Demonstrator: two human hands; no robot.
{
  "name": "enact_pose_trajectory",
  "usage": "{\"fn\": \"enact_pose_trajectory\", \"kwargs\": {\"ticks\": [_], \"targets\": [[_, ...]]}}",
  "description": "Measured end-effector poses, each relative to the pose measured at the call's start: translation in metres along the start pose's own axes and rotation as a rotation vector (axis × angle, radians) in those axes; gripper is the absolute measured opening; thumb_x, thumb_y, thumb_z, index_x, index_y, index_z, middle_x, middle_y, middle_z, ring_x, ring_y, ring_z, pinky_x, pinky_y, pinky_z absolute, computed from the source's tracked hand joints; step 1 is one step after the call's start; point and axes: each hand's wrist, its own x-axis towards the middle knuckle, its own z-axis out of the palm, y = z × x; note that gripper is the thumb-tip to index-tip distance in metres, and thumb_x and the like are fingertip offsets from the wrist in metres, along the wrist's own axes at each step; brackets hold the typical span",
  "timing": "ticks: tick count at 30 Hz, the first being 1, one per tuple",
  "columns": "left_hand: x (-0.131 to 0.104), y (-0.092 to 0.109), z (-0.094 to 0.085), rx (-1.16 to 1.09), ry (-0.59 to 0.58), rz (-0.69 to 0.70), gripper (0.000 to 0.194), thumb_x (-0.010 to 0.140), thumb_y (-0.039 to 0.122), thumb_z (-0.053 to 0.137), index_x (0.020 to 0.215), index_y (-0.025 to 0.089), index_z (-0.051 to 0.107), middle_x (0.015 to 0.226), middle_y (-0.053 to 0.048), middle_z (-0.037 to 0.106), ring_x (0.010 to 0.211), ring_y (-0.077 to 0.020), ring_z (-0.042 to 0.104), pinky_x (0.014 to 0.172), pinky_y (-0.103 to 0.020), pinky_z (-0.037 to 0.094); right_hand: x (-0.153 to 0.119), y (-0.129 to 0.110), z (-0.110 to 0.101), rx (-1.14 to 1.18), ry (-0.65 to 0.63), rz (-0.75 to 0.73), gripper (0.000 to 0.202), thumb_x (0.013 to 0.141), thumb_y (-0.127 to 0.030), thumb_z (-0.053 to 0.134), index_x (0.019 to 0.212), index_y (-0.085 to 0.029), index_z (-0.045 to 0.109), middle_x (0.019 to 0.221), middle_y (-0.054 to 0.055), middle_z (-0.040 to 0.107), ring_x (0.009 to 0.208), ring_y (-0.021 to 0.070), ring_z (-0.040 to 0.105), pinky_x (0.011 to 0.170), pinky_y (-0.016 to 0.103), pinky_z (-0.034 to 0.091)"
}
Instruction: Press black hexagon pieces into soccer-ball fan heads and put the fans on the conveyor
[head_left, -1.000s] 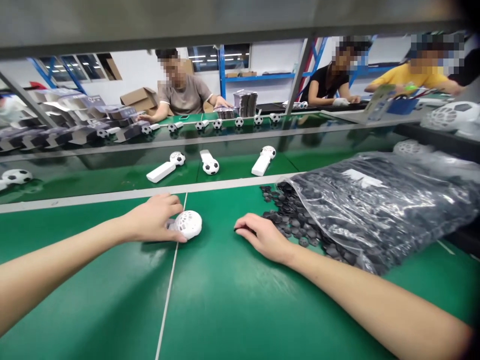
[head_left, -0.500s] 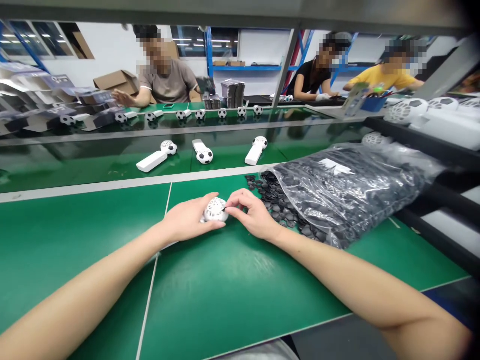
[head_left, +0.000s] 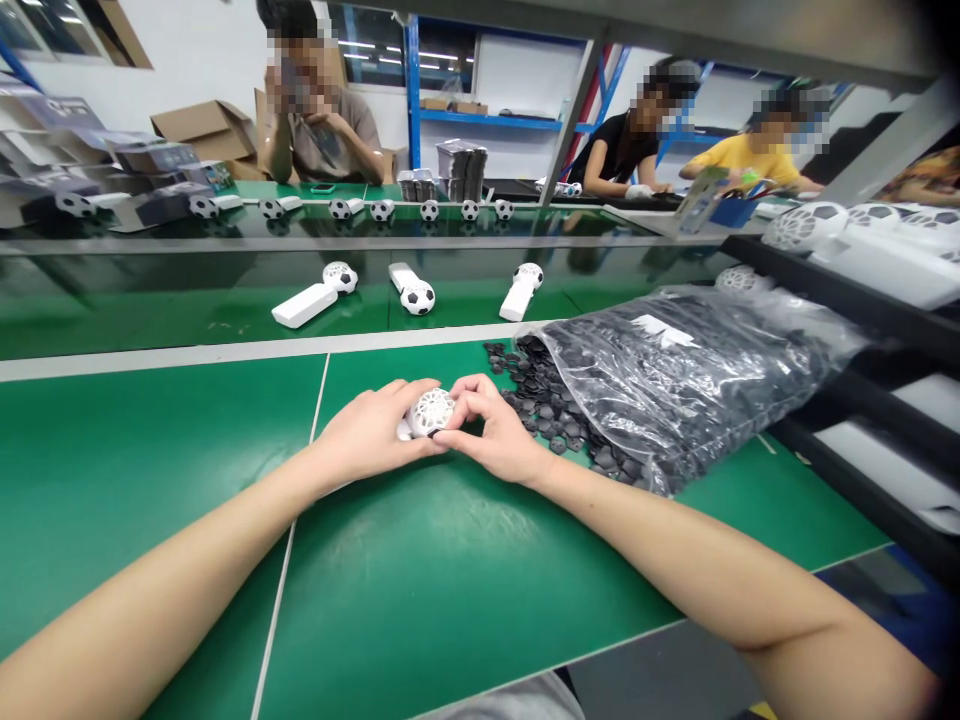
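My left hand [head_left: 375, 428] wraps round a handheld fan with a white, soccer-ball-shaped head [head_left: 433, 410] and holds it just over the green table. The head's openwork lattice faces up, while the palm covers most of its handle. At the head's lower right edge, my right hand [head_left: 491, 430] pinches with thumb and forefinger, and a small black piece [head_left: 435, 434] shows by the thumb tip. Just beyond my right hand lies a heap of loose black pieces [head_left: 551, 405], spilling from the mouth of a clear plastic bag [head_left: 690, 370].
Three white soccer-ball fans [head_left: 416, 293] lie on the green conveyor belt [head_left: 150, 310] ahead. More stand in a row on the far side. At right, a black rack [head_left: 862, 290] holds white fans. Several co-workers sit opposite, near stacked boxes [head_left: 150, 155] at left.
My right fingertips have moved down along the ball head's edge, from its right side to the lower right. The head is turned slightly. The co-worker opposite has raised both hands.
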Motion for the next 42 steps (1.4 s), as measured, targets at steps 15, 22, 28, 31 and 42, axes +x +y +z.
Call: {"fn": "enact_pose_trajectory", "kwargs": {"ticks": [15, 22, 28, 31, 42], "targets": [[0.003, -0.005, -0.004, -0.116, -0.036, -0.090, 0.062, 0.063, 0.043, 0.064, 0.120, 0.027, 0.044, 0.115, -0.001, 0.056, 0.099, -0.0250, 0.055, 0.080, -0.033, 0.044, 0.020, 0.006, -0.027, 0.009, -0.005, 0.181, 0.018, 0.076, -0.029, 0.056, 0.089, -0.017, 0.051, 0.089, 0.003, 0.059, 0.080, 0.0131, 0.056, 0.073, 0.030, 0.046], [0.006, -0.022, -0.011, 0.178, -0.014, -0.024, 0.062, 0.066, 0.013, 0.045, 0.125, 0.031, 0.042, 0.108, -0.002, 0.059, 0.097, -0.0271, 0.051, 0.082, -0.038, 0.039, 0.027, 0.016, -0.064, -0.588, -0.056, 0.266, 0.004, 0.073, -0.022, 0.059, 0.072, -0.019, 0.062, 0.072, 0.000, 0.062, 0.064, 0.0120, 0.055, 0.059, 0.024, 0.040], [0.005, -0.017, -0.007, 0.199, -0.013, 0.016, 0.064, 0.068, 0.005, 0.037, 0.128, 0.028, 0.040, 0.102, -0.004, 0.059, 0.098, -0.0245, 0.050, 0.087, -0.040, 0.037, 0.023, 0.003, -0.054, -0.792, -0.266, 0.237, 0.011, 0.077, -0.026, 0.058, 0.082, -0.022, 0.067, 0.085, 0.002, 0.065, 0.077, 0.0144, 0.058, 0.065, 0.023, 0.040], [0.005, -0.016, -0.003, 0.219, 0.024, 0.027, 0.066, 0.068, 0.001, 0.034, 0.128, 0.028, 0.040, 0.113, -0.003, 0.057, 0.111, -0.0252, 0.044, 0.096, -0.045, 0.029, 0.020, -0.004, -0.049, -0.934, -0.331, 0.150, 0.015, 0.081, -0.025, 0.053, 0.077, -0.020, 0.067, 0.084, 0.004, 0.064, 0.081, 0.0174, 0.057, 0.064, 0.025, 0.039], [0.000, -0.012, -0.001, 0.069, -0.052, 0.107, 0.072, 0.066, 0.034, 0.060, 0.132, 0.026, 0.032, 0.132, -0.006, 0.044, 0.128, -0.0320, 0.023, 0.104, -0.054, 0.010, 0.022, 0.016, -0.043, -1.115, -0.337, -0.088, 0.018, 0.077, -0.021, 0.058, 0.093, -0.014, 0.061, 0.093, 0.008, 0.060, 0.087, 0.0214, 0.049, 0.074, 0.031, 0.037]]}}
